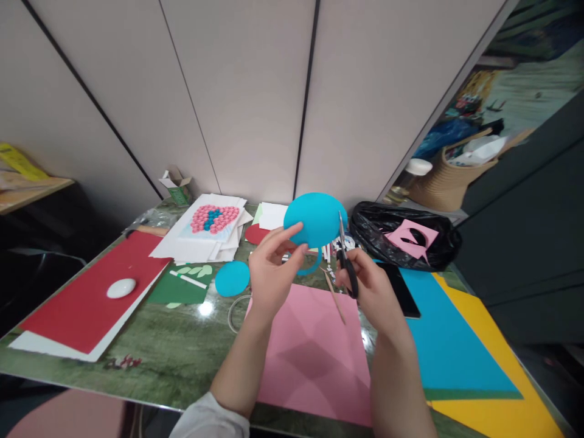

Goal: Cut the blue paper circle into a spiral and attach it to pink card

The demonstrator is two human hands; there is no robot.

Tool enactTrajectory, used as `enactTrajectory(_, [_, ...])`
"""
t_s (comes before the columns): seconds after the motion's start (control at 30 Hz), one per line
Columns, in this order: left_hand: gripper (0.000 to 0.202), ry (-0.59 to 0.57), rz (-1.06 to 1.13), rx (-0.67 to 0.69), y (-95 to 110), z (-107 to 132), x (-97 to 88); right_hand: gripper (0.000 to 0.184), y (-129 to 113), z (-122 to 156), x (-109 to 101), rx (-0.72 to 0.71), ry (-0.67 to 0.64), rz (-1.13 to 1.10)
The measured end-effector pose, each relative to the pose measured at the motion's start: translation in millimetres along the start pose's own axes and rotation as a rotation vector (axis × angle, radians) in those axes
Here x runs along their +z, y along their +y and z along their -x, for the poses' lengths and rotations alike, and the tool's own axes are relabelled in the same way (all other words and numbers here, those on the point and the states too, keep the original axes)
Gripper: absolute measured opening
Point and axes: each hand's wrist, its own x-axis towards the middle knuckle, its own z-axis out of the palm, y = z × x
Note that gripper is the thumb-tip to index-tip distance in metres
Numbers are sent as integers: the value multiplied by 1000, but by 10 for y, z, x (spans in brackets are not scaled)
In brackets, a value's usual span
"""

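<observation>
Two hands, one blue paper disc [317, 219], held up over the pink sheet [314, 353].
Left hand [274, 267] pinches the disc's lower edge; right hand [371, 286] wraps the scissors [347, 261], blades at the right rim. Best, I judge: feed the paper round, keep the blades steady, and take short snips.

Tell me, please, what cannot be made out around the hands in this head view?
- Scissors handles: head view, wrapped inside the right hand.
- Lower edge of the blue paper circle: head view, covered by the left hand.
- Dark phone: head view, its left part behind the right hand.
- Yellow sheet: head view, cut off by the bottom edge.
</observation>
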Motion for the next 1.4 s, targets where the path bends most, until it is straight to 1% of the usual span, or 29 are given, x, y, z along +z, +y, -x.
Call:
enactTrajectory(0.17, [32,-61,4,-39,16,7,-12,14,-9,-10,-21,-1,10,-6])
enactTrajectory(0.3, [32,-70,22,-39,17,13,-16,14,-7,-8,-19,0,13,-14])
enactTrajectory(0.4, [32,-65,35,-34,10,14,-14,11,-8,0,-19,-6,7,-15])
enactTrajectory(0.53, [31,-60,14,-25,-3,15,-13,12,-18,0,-23,-16,16,14])
enactTrajectory(0.83, [20,-46,1,3,-2,17,-23,12,14,0,-22,-5,21,11])
enactTrajectory(1.07, [16,-25,-7,15,15,12,-23,8,48,-2,-35,-7,18,24])
enactTrajectory(1.4, [20,23,19,41,-16,8,-24,12,42,2,-45,3,-5,44])
